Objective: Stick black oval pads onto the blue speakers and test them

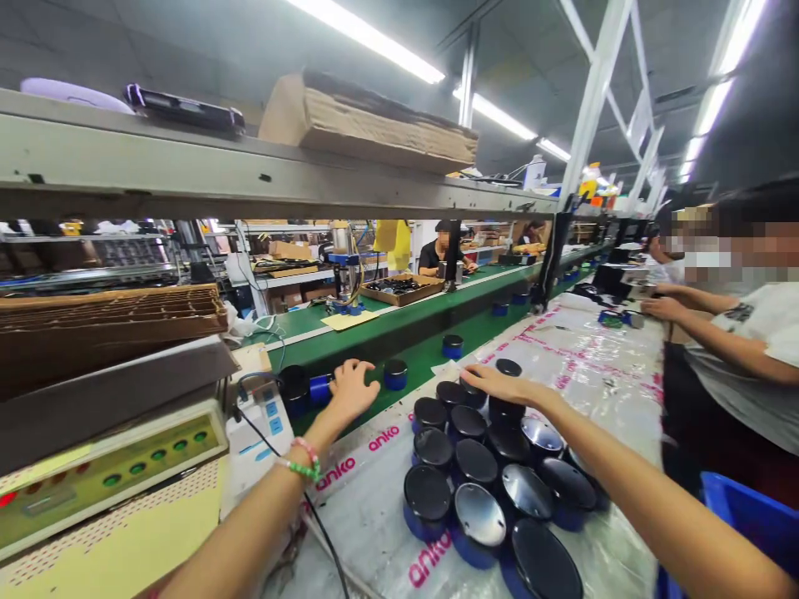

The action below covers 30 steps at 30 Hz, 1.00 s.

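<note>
My left hand (353,391) is over the green conveyor belt (428,356), fingers apart and holding nothing I can see. Just left of its fingers, a blue cylinder (320,389) seems to lie on its side beside a dark round one (294,388). To its right stands a blue cylinder with a black top (395,374). My right hand (496,383) reaches flat across the far side of a cluster of similar black-topped blue cylinders (476,460), fingers stretched out. Its fingertips touch or hover over one; which, I cannot tell. Some tops look shiny and reflective.
Clear plastic sheeting with pink lettering (337,470) covers the bench. A white power strip (259,428) with cables and a control box (156,457) stand left. Overhead runs a metal shelf (250,175). A co-worker (742,349) works at right, near a blue bin (749,516).
</note>
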Motion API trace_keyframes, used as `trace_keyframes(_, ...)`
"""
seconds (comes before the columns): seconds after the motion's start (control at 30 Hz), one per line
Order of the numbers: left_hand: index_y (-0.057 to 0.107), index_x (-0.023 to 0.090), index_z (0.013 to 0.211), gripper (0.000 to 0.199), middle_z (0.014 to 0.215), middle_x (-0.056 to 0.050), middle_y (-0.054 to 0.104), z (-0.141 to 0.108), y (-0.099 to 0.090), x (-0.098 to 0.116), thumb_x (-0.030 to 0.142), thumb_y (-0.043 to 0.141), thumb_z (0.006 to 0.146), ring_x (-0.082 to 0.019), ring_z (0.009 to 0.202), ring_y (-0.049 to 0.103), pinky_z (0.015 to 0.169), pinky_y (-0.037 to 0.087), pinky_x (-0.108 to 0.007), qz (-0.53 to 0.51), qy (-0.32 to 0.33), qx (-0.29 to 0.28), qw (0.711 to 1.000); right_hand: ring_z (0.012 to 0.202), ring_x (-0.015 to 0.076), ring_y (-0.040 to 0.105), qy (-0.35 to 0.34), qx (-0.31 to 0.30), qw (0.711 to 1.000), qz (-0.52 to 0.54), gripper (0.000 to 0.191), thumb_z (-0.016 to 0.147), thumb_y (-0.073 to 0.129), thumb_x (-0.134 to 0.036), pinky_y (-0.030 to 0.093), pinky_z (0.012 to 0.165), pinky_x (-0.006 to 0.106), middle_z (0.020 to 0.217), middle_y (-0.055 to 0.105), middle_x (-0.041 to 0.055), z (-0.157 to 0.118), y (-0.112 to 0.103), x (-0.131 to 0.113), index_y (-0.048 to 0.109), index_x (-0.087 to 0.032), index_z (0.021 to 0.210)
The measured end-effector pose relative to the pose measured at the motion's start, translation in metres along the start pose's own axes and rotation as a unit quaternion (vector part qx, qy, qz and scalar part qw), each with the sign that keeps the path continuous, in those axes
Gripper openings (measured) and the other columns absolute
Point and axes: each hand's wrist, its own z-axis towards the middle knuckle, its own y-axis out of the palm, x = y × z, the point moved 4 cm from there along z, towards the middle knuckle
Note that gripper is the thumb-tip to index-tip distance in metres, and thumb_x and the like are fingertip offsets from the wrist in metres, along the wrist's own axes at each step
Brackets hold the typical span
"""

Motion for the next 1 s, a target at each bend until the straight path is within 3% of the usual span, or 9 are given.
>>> trace_keyframes(0.1, 0.052, 0.018, 0.122, 0.037, 0.133, -0.01, 0.047, 0.011, -0.031, -0.037, 0.031, 0.059, 0.088, -0.028, 0.117, 0.049, 0.096, 0.041, -0.053, 0.105, -0.062, -0.054, 0.991, 0.093, 0.0185, 0.061, 0.034, -0.052, 0.998, -0.007, 0.028, 0.092, 0.053, -0.036, 0.051, 0.08, 0.039, 0.111, 0.061, 0.0069, 0.002, -0.001, 0.009, 0.058, -0.016, 0.112)
trace_keyframes(0.23, 0.052, 0.018, 0.122, 0.037, 0.13, -0.009, 0.049, 0.017, -0.041, -0.062, 0.031, 0.059, 0.088, -0.027, 0.114, 0.052, 0.094, 0.044, -0.051, 0.196, -0.061, -0.116, 0.972, 0.092, 0.0188, 0.061, 0.07, -0.06, 0.995, -0.043, 0.03, 0.092, 0.054, -0.035, 0.052, 0.078, 0.039, 0.112, 0.06, 0.0073, 0.02, -0.013, 0.004, 0.056, -0.016, 0.115)
trace_keyframes(0.33, 0.052, 0.018, 0.121, 0.035, 0.129, -0.009, 0.05, 0.016, -0.038, -0.064, 0.031, 0.058, 0.089, -0.026, 0.113, 0.052, 0.094, 0.044, -0.05, 0.243, -0.017, -0.108, 0.964, 0.098, 0.0201, 0.059, 0.023, -0.046, 0.996, -0.07, 0.03, 0.092, 0.054, -0.034, 0.051, 0.083, 0.041, 0.119, 0.057, 0.008, 0.046, -0.003, -0.031, 0.055, -0.018, 0.117)
trace_keyframes(0.43, 0.052, 0.018, 0.121, 0.034, 0.131, -0.009, 0.049, 0.009, -0.034, -0.06, 0.031, 0.057, 0.089, -0.026, 0.114, 0.051, 0.095, 0.043, -0.05, 0.268, 0.03, -0.097, 0.958, 0.102, 0.0213, 0.058, -0.059, -0.054, 0.993, -0.091, 0.031, 0.092, 0.054, -0.033, 0.049, 0.086, 0.043, 0.123, 0.055, 0.0084, 0.066, 0.035, -0.086, 0.054, -0.019, 0.12)
trace_keyframes(0.53, 0.05, 0.019, 0.124, 0.038, 0.135, -0.01, 0.045, 0.002, -0.032, -0.054, 0.031, 0.058, 0.089, -0.028, 0.119, 0.047, 0.097, 0.04, -0.053, 0.28, 0.053, -0.107, 0.953, 0.102, 0.0218, 0.058, -0.105, -0.086, 0.984, -0.119, 0.033, 0.091, 0.056, -0.031, 0.05, 0.085, 0.043, 0.123, 0.054, 0.0086, 0.072, 0.078, -0.133, 0.053, -0.018, 0.121)
trace_keyframes(0.63, 0.048, 0.02, 0.127, 0.042, 0.137, -0.01, 0.043, 0.0, -0.029, -0.052, 0.032, 0.059, 0.088, -0.03, 0.122, 0.045, 0.098, 0.039, -0.055, 0.282, 0.041, -0.135, 0.949, 0.099, 0.0204, 0.059, -0.122, -0.108, 0.976, -0.144, 0.03, 0.091, 0.055, -0.031, 0.051, 0.083, 0.041, 0.121, 0.055, 0.0081, 0.067, 0.088, -0.155, 0.055, -0.019, 0.118)
trace_keyframes(0.77, 0.046, 0.02, 0.129, 0.045, 0.139, -0.01, 0.041, 0.005, -0.024, -0.052, 0.034, 0.059, 0.088, -0.032, 0.124, 0.042, 0.1, 0.035, -0.057, 0.289, 0.003, -0.146, 0.946, 0.096, 0.0197, 0.059, -0.139, -0.104, 0.972, -0.159, 0.034, 0.091, 0.056, -0.033, 0.051, 0.081, 0.04, 0.12, 0.056, 0.008, 0.037, 0.043, -0.138, 0.053, -0.019, 0.121)
trace_keyframes(0.9, 0.05, 0.019, 0.125, 0.04, 0.134, -0.01, 0.046, 0.005, -0.025, -0.053, 0.033, 0.059, 0.088, -0.03, 0.12, 0.046, 0.098, 0.038, -0.055, 0.295, -0.044, -0.161, 0.941, 0.097, 0.0204, 0.058, -0.083, -0.056, 0.977, -0.19, 0.036, 0.09, 0.056, -0.034, 0.049, 0.084, 0.042, 0.12, 0.054, 0.0082, -0.021, -0.009, -0.084, 0.051, -0.02, 0.122)
trace_keyframes(1.0, 0.05, 0.018, 0.124, 0.039, 0.134, -0.01, 0.046, -0.002, -0.03, -0.054, 0.032, 0.059, 0.088, -0.029, 0.118, 0.048, 0.096, 0.042, -0.053, 0.284, -0.047, -0.173, 0.942, 0.095, 0.0205, 0.058, -0.039, -0.05, 0.979, -0.192, 0.038, 0.087, 0.06, -0.034, 0.048, 0.084, 0.042, 0.117, 0.056, 0.0084, -0.064, -0.021, -0.043, 0.052, -0.018, 0.12)
